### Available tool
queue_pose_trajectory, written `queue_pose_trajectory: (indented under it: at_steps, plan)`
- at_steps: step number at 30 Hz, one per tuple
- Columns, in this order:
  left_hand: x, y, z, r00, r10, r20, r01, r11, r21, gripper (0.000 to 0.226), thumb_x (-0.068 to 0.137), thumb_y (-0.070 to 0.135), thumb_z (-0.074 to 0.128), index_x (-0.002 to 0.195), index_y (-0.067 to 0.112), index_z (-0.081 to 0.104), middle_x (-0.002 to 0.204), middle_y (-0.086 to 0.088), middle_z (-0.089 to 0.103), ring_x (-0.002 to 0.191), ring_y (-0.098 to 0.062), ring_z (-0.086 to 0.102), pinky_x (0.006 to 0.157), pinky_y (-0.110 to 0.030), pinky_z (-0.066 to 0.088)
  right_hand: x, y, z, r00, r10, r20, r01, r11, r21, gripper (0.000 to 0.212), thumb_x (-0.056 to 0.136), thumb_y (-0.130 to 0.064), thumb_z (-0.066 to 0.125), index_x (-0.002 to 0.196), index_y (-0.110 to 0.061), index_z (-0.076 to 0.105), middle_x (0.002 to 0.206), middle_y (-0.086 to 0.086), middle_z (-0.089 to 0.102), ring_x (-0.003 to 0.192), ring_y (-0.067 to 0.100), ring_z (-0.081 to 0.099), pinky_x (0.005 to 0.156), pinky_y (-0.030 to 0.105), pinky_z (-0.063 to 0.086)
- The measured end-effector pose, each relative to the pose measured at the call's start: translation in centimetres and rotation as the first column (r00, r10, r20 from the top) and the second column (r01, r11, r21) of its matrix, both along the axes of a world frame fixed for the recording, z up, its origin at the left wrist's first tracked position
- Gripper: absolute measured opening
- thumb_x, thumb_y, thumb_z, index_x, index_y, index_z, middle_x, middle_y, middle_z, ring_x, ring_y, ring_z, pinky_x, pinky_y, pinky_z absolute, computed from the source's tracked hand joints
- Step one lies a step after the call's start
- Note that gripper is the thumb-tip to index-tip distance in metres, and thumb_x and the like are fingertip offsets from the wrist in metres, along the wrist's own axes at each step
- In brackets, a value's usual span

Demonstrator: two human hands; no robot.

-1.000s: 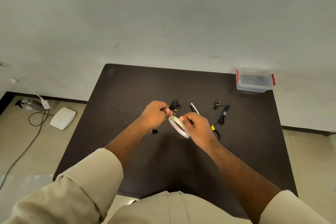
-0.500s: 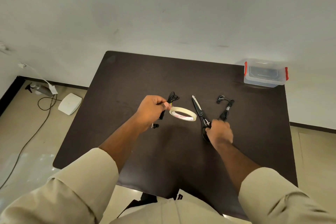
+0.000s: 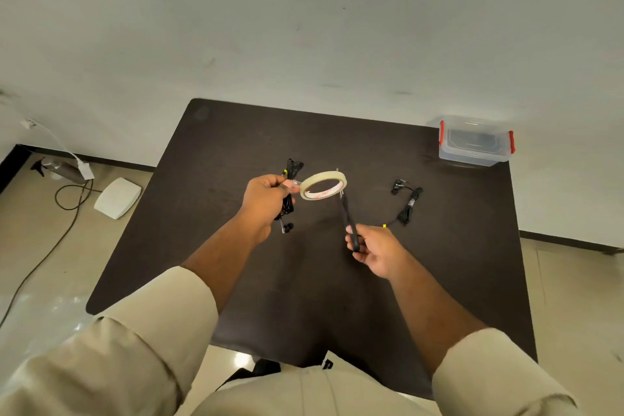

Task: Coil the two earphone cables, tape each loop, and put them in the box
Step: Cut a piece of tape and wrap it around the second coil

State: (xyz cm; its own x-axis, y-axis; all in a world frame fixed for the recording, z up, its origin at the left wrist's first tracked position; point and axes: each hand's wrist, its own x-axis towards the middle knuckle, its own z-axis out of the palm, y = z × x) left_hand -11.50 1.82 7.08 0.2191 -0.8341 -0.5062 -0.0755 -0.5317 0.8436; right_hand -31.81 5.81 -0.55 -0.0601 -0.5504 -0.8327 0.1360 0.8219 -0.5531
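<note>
While my left hand (image 3: 266,197) was curled round the coiled earphone cable (image 3: 290,186), its thumb and forefinger also pinched the free end of the tape, and the tape roll (image 3: 323,185) hung off that strip just to the right of my knuckles, lifted above the table (image 3: 236,145) and tilted so its open ring faced me. The black coil stuck out above and below my fist, with a yellow tag near the top and one earbud (image 3: 287,228) dangling under my wrist. My right hand (image 3: 374,248) had its fingers wrapped about the black handles of the scissors (image 3: 347,223), and the blades ran up and away from me to the right side of the roll; whether the blades stood apart or closed, I could not tell. Out past that hand, the second earphone cable (image 3: 407,209) lay loosely bunched on the dark tabletop, its buds at the far end and a thin lead with a yellow tag trailing back toward my right knuckles. Further off, on the far right corner, sat the clear plastic box (image 3: 474,145) with red clips, lid on. Beyond the table's left edge a white device (image 3: 117,197) and a dark cord (image 3: 60,213) lay on the floor.
</note>
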Motion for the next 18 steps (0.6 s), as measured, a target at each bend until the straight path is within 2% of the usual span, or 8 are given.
queue_pose_trajectory:
  at_steps: [2,4,6,8,10,12,15,18]
  plan:
    - [0.7,-0.3,0.0,1.0,0.023,0.001,-0.023,1.0,0.003,0.012,0.091,0.011,0.062,0.088,0.011,0.074,0.089,-0.004,0.073,0.067,-0.01,0.061,0.054,-0.016,0.048,0.1,0.7,1.5,0.978,-0.103,0.181,0.111,0.993,-0.035,0.01,0.087,-0.025,0.069,0.087,-0.015,0.066,0.074,0.002,0.063,0.063,0.012,0.059,0.057,0.025,0.041]
    - [1.3,-0.8,0.1,0.998,0.055,-0.007,-0.055,0.998,0.012,0.013,0.092,0.01,0.062,0.086,0.012,0.073,0.091,-0.004,0.074,0.068,-0.012,0.063,0.058,-0.02,0.05,0.1,1.5,3.4,0.959,-0.123,0.257,0.149,0.985,-0.086,0.02,0.086,-0.036,0.069,0.087,-0.016,0.066,0.074,0.001,0.062,0.065,0.012,0.058,0.057,0.025,0.036]
    - [1.9,-1.2,0.1,0.996,0.089,-0.026,-0.088,0.996,0.02,0.013,0.092,0.009,0.061,0.086,0.01,0.072,0.091,-0.005,0.074,0.067,-0.013,0.065,0.051,-0.018,0.049,0.6,2.7,5.6,0.934,-0.071,0.349,0.119,0.986,-0.12,0.033,0.082,-0.049,0.068,0.08,-0.016,0.069,0.073,0.001,0.062,0.065,0.013,0.057,0.058,0.027,0.032]
    - [2.3,-1.6,0.3,0.994,0.101,-0.051,-0.1,0.995,0.022,0.011,0.092,0.007,0.061,0.089,0.006,0.071,0.088,-0.007,0.073,0.064,-0.013,0.065,0.044,-0.016,0.046,1.5,3.8,7.8,0.895,0.038,0.445,0.039,0.986,-0.163,0.038,0.078,-0.052,0.067,0.078,-0.015,0.071,0.075,0.002,0.062,0.066,0.014,0.055,0.056,0.026,0.032]
    - [2.5,-2.0,0.4,0.99,0.108,-0.085,-0.108,0.994,0.015,0.012,0.092,0.003,0.059,0.087,0.005,0.07,0.082,-0.009,0.071,0.06,-0.012,0.064,0.041,-0.016,0.045,2.9,4.6,9.7,0.883,0.193,0.427,-0.097,0.967,-0.237,0.042,0.074,-0.05,0.068,0.087,-0.011,0.069,0.077,0.003,0.061,0.065,0.014,0.055,0.054,0.025,0.032]
    - [2.8,-2.5,0.4,0.989,0.123,-0.087,-0.122,0.992,0.018,0.016,0.093,0.0,0.055,0.085,0.004,0.069,0.076,-0.01,0.067,0.047,-0.007,0.059,0.039,-0.018,0.043,4.5,5.1,10.9,0.891,0.285,0.354,-0.199,0.945,-0.261,0.046,0.072,-0.052,0.068,0.091,-0.01,0.067,0.076,0.003,0.061,0.064,0.013,0.056,0.055,0.025,0.032]
    - [3.2,-3.1,0.6,0.988,0.135,-0.071,-0.133,0.99,0.036,0.014,0.089,0.0,0.058,0.092,0.0,0.071,0.077,-0.015,0.067,0.041,-0.01,0.05,0.04,-0.02,0.038,5.9,5.3,11.5,0.918,0.289,0.271,-0.237,0.949,-0.208,0.049,0.071,-0.055,0.067,0.091,-0.009,0.067,0.072,0.002,0.063,0.061,0.012,0.057,0.056,0.024,0.035]
    - [3.5,-3.2,0.8,0.977,0.182,-0.111,-0.178,0.983,0.042,0.019,0.093,-0.002,0.053,0.084,0.003,0.069,0.072,-0.012,0.067,0.042,-0.01,0.056,0.039,-0.019,0.043,6.4,5.2,11.0,0.942,0.223,0.25,-0.192,0.971,-0.144,0.043,0.08,-0.052,0.066,0.088,-0.01,0.067,0.071,0.002,0.063,0.06,0.012,0.057,0.055,0.024,0.036]
